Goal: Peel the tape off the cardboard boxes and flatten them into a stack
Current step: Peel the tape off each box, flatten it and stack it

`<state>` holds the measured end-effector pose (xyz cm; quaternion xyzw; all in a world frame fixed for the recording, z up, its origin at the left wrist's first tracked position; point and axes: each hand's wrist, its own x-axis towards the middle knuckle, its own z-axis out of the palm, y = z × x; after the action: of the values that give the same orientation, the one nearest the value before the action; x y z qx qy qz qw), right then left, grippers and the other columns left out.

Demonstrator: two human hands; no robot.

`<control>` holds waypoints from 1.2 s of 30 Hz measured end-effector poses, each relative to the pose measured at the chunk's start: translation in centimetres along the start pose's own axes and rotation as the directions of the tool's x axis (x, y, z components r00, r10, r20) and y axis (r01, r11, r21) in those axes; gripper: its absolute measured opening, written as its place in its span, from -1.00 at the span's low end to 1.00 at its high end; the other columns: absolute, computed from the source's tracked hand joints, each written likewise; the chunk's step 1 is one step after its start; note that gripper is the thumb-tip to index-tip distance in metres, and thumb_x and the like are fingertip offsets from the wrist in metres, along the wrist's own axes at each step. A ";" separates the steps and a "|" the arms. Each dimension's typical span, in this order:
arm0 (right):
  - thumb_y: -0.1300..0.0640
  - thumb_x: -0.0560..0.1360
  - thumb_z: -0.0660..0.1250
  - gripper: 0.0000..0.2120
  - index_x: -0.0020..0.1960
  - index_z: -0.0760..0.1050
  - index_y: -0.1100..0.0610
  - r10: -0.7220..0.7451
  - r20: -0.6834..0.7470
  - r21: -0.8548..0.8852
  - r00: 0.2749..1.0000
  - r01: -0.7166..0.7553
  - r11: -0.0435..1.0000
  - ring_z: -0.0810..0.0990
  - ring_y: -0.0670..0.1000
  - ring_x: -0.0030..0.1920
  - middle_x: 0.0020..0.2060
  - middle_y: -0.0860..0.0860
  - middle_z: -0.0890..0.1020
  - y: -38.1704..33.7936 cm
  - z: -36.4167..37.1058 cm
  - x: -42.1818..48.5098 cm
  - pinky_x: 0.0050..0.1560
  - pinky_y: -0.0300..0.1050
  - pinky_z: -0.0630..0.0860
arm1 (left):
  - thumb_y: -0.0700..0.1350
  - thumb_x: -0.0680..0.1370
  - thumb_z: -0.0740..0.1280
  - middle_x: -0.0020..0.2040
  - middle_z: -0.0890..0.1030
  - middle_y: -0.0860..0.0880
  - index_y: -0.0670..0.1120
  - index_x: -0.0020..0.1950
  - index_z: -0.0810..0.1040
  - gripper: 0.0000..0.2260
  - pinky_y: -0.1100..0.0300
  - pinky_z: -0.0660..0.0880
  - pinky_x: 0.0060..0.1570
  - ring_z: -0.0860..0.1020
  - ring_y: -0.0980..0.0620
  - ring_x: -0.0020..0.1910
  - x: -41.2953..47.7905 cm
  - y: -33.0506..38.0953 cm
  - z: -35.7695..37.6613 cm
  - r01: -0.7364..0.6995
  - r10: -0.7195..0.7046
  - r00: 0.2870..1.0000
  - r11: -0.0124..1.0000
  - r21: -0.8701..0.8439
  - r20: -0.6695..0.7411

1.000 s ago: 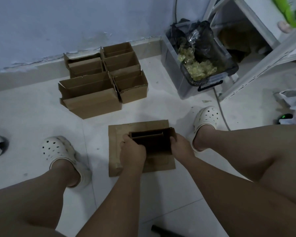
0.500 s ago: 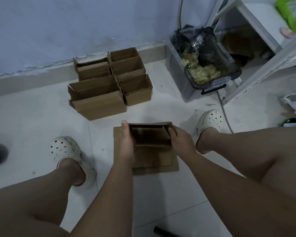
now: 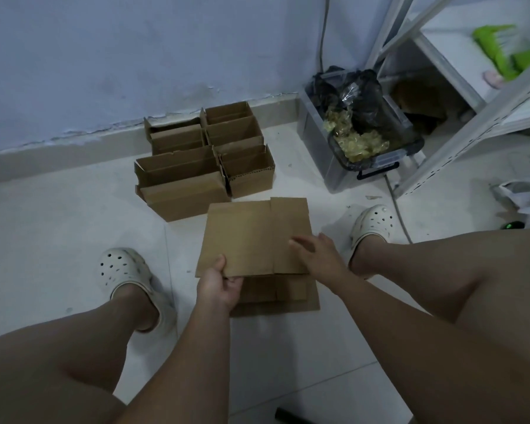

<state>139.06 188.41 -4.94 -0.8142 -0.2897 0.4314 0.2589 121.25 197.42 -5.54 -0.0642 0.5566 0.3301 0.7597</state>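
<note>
A flattened brown cardboard box (image 3: 245, 237) is held just above the floor between my feet. My left hand (image 3: 219, 283) grips its near left corner, thumb on top. My right hand (image 3: 317, 255) rests flat on its right part, fingers spread. Under it lies a stack of flattened cardboard (image 3: 285, 301), mostly hidden by the held piece. Several open, upright cardboard boxes (image 3: 205, 160) stand in a cluster by the wall.
A clear plastic bin (image 3: 361, 142) with a black bag and crumpled tape stands at the right by a white shelf frame (image 3: 459, 139). My feet in white clogs (image 3: 126, 270) (image 3: 372, 223) flank the stack. A dark object (image 3: 291, 417) lies at the bottom edge.
The box that both hands held open has been pressed flat into a sheet. My right hand has let go of its side and now lies on top.
</note>
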 end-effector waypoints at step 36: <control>-0.09 0.53 0.26 -0.40 0.50 0.17 0.04 0.294 0.447 -0.759 0.845 0.184 0.624 0.26 0.19 0.42 0.44 0.10 0.29 5.0 9.0 6.3 0.36 0.12 0.29 | -0.07 0.63 0.13 0.55 0.07 -0.09 -0.07 0.49 0.23 -0.59 0.05 0.10 0.45 0.08 -0.13 0.51 9.8 -6.0 -5.1 -0.287 -0.137 0.957 -0.589 0.755 0.257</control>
<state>135.54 190.86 -16.22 -0.7003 -0.4806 0.4780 -0.2239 122.16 194.63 -17.72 0.7333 0.4510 -0.2764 0.4273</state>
